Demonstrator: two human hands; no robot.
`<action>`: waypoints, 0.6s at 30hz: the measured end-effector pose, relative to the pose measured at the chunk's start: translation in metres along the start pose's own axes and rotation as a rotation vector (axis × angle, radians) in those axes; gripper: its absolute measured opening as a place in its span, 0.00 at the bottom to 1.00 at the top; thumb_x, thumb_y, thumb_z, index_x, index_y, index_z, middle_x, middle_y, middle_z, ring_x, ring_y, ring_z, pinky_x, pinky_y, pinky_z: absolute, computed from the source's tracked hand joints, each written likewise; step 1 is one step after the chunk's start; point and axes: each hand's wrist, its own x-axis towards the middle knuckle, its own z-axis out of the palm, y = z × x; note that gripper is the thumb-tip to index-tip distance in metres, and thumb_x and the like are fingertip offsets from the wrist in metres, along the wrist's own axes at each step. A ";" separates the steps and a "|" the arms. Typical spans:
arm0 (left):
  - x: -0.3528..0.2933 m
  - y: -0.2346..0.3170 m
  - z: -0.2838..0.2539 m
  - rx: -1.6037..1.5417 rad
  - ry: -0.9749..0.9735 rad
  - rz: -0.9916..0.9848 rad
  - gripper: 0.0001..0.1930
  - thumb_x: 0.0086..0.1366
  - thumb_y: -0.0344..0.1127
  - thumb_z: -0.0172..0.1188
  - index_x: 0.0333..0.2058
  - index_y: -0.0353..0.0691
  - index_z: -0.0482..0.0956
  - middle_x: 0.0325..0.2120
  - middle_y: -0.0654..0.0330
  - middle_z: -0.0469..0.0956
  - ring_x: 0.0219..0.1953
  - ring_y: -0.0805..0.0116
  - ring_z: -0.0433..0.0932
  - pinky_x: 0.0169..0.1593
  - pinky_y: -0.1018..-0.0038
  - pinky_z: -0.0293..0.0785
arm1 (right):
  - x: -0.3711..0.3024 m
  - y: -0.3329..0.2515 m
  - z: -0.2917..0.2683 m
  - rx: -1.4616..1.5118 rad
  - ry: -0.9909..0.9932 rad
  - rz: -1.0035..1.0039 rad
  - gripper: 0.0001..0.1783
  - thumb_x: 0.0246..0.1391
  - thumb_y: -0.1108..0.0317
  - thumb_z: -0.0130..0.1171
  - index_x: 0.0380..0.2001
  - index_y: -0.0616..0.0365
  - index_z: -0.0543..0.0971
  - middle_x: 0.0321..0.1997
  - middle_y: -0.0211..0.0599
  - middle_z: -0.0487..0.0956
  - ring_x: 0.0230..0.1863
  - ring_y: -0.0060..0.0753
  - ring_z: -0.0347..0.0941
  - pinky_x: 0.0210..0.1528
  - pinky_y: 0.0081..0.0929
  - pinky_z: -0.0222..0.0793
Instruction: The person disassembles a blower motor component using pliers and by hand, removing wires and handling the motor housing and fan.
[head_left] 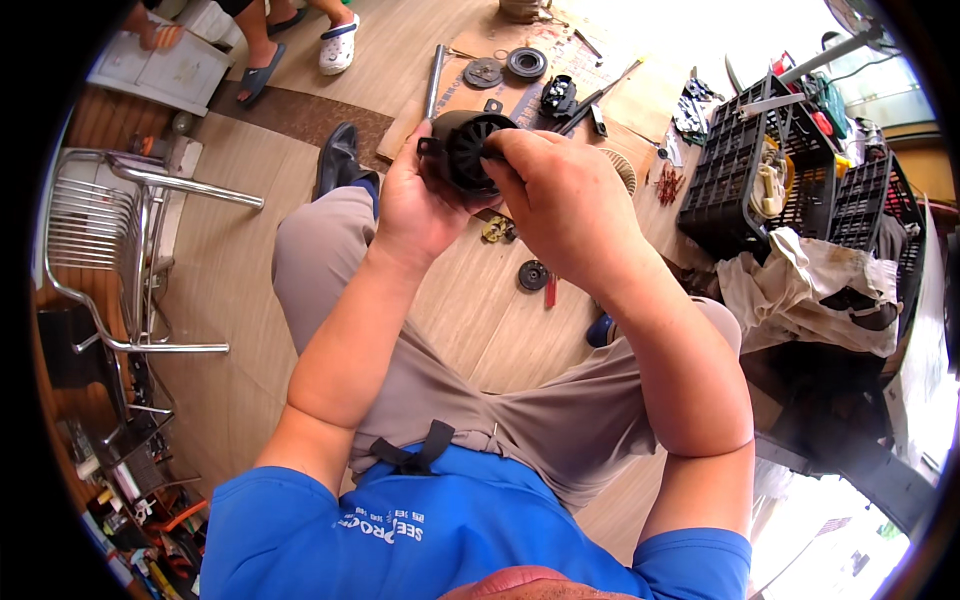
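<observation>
A black cylindrical housing (438, 160) with mounting ears is tilted up before me, its open end showing a ring of dark ribs or fins inside. My left hand (408, 205) is wrapped round it from the left and below. Over its right rim bends my right hand (575, 195), thumb and fingers pinched together against the ribbed end; whatever sits between those fingertips is hidden. On the floor below the hands lie a small black wheel-like disc (533, 275), a red strip (551, 291) and a small yellowish part (494, 230).
Flattened cardboard (640, 100) beyond my hands carries a metal tube (435, 82), a grey disc (483, 72), a black ring (526, 62) and a black part (558, 96). Black crates (735, 190) stand right, a metal chair (140, 255) left. Another person's sandalled feet (262, 75) show far left.
</observation>
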 end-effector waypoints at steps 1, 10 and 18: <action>0.000 0.001 -0.003 -0.012 -0.044 0.009 0.27 0.73 0.58 0.36 0.51 0.44 0.75 0.47 0.58 0.79 0.47 0.60 0.79 0.46 0.57 0.78 | 0.000 -0.003 -0.001 -0.020 0.019 -0.011 0.09 0.57 0.67 0.56 0.28 0.61 0.73 0.29 0.49 0.78 0.32 0.51 0.77 0.34 0.44 0.72; 0.001 0.008 -0.011 0.044 -0.078 0.109 0.27 0.72 0.57 0.44 0.45 0.36 0.78 0.42 0.55 0.81 0.48 0.61 0.79 0.55 0.64 0.74 | -0.008 -0.007 0.013 -0.077 -0.028 -0.016 0.06 0.54 0.70 0.56 0.29 0.62 0.74 0.27 0.47 0.78 0.30 0.52 0.78 0.33 0.43 0.73; 0.012 0.002 -0.009 0.098 0.127 0.209 0.21 0.70 0.51 0.49 0.40 0.38 0.78 0.37 0.56 0.82 0.41 0.62 0.82 0.50 0.65 0.77 | -0.004 -0.009 0.023 -0.195 -0.182 0.196 0.12 0.61 0.65 0.53 0.27 0.62 0.73 0.26 0.50 0.78 0.31 0.55 0.77 0.34 0.47 0.71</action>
